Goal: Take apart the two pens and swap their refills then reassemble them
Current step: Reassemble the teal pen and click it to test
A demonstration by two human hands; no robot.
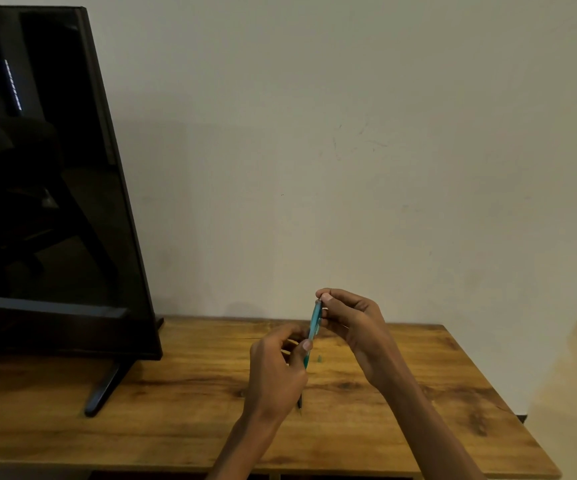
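While our left hand (276, 368) and right hand (347, 318) pinch opposite ends of one teal pen (314, 323) above the tabletop (418, 393) middle, we judge disassembly barely begun, the second pen unseen.

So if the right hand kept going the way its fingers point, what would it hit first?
The right hand points left, pinching the teal pen. Past the pen the way looks free up to the monitor, though depth is unclear.
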